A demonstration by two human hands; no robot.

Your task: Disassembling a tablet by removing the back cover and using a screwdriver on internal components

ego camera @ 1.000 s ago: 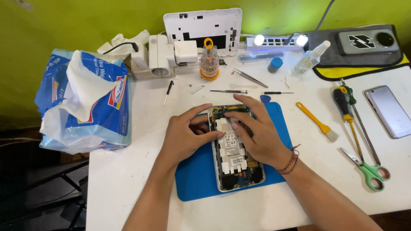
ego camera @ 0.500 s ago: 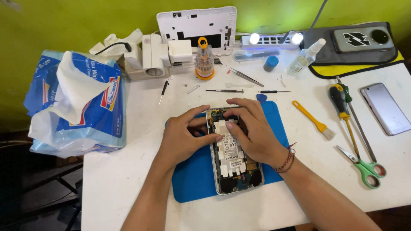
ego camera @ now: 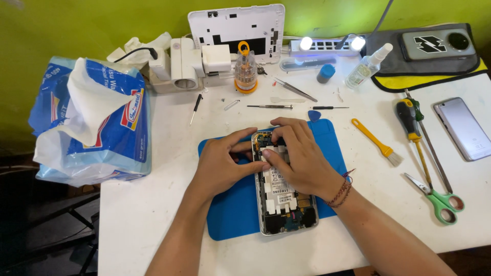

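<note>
An opened phone (ego camera: 283,202) with its back cover off lies on a blue work mat (ego camera: 235,207) in the middle of the white table (ego camera: 153,214). My left hand (ego camera: 222,163) rests on the mat at the phone's left edge, fingers touching its frame. My right hand (ego camera: 299,156) lies across the phone's upper half, fingertips pressed on the inner parts near the top end. The board under my right hand is hidden. Neither hand holds a tool.
A blue tissue pack (ego camera: 92,122) sits at the left. At the back stand a white back cover (ego camera: 236,25), a screwdriver bit holder (ego camera: 245,69), a power strip (ego camera: 325,46) and a spray bottle (ego camera: 367,66). Right: yellow brush (ego camera: 376,140), screwdriver (ego camera: 409,120), green scissors (ego camera: 440,199), silver phone (ego camera: 464,128).
The view shifted slightly. Both hands stay on the phone; my right fingers have crept toward its top end.
</note>
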